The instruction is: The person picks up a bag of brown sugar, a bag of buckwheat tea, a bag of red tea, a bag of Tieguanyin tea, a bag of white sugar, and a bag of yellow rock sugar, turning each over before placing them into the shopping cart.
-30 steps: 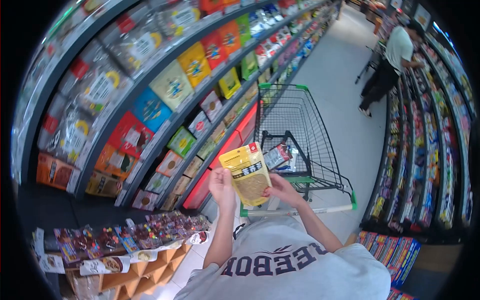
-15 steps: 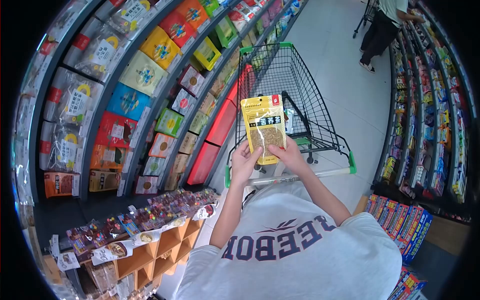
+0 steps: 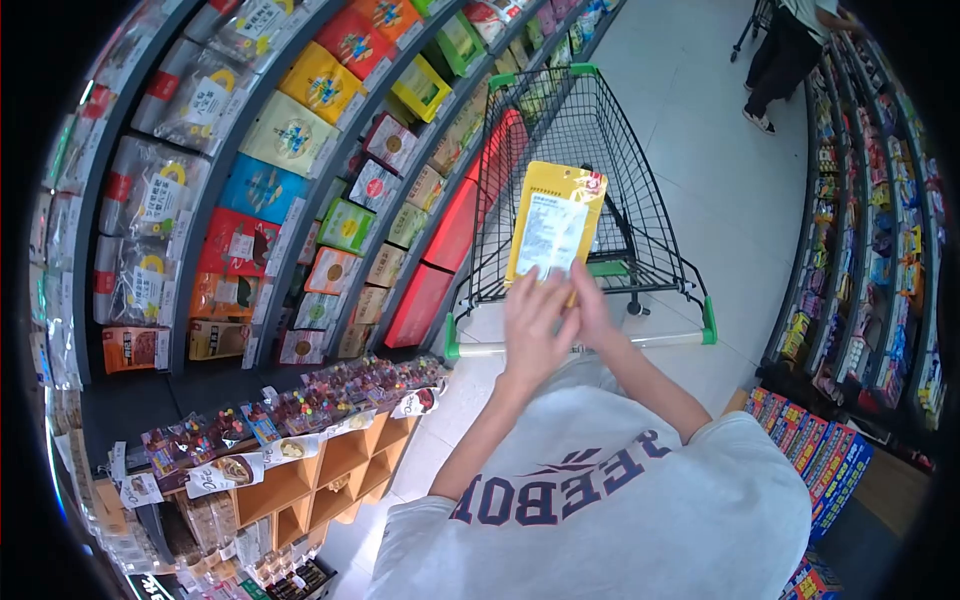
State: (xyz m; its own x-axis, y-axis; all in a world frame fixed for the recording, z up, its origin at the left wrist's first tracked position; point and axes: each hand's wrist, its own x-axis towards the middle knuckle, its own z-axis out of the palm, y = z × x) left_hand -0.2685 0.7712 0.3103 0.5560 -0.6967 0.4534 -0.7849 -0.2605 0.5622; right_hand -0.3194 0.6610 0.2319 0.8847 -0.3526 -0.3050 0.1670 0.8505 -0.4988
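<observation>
A yellow bag of buckwheat tea [image 3: 556, 230] is held upright in front of my chest, its back turned to me. A pale label of small print covers much of that side, with a bright glare low on it. My right hand [image 3: 594, 312] grips the bag's lower right edge. Across the bottom of the bag lie the fingers of my left hand [image 3: 538, 328], closed over it and hiding the lower edge. Just beyond the bag, a black wire shopping cart [image 3: 625, 165] with green corners stands before me. Its pale handle [image 3: 655, 340] runs behind my wrists.
Shelves of packaged foods [image 3: 265, 190] line the left side, above a wooden rack [image 3: 335, 455] with small wrapped sweets. On the right are snack shelves [image 3: 850, 240] and stacked blue-and-red boxes [image 3: 815, 450]. Another person [image 3: 790, 55] stands farther along the aisle beside a cart.
The tea bag has been turned from its printed front to its back and moved slightly right. My left hand has shifted over the bag's lower face. The view has shifted slightly.
</observation>
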